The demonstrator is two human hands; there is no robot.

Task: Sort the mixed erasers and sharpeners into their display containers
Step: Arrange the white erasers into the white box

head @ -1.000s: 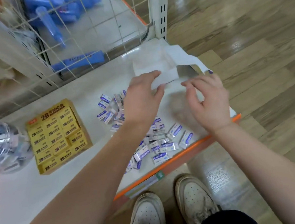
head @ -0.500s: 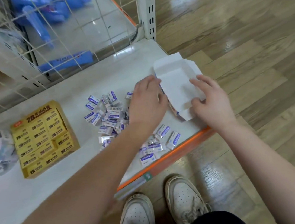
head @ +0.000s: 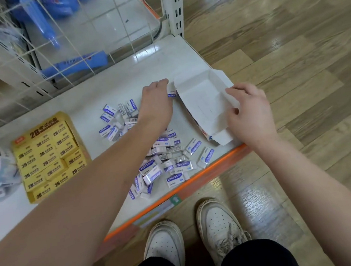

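One white box (head: pixel 202 105) lies open-side up at the shelf's (head: pixel 162 62) right end, long axis running away from the person, right hand (head: pixel 249 113) gripping its right wall, left hand (head: pixel 156 104) pinching one eraser (head: pixel 171 93) at its far-left corner, beside an uncountable loose eraser pile (head: pixel 164 156)

left hand (head: pixel 156 106) and right hand (head: pixel 252 115): bare, forearms (head: pixel 79 198) bare too | sneakers (head: pixel 165 241), lower centre: white, low, tiny holes on toes, grey scuffs, white laces (head: pixel 226 244) | trousers (head: pixel 250 260), bottom edge: dark
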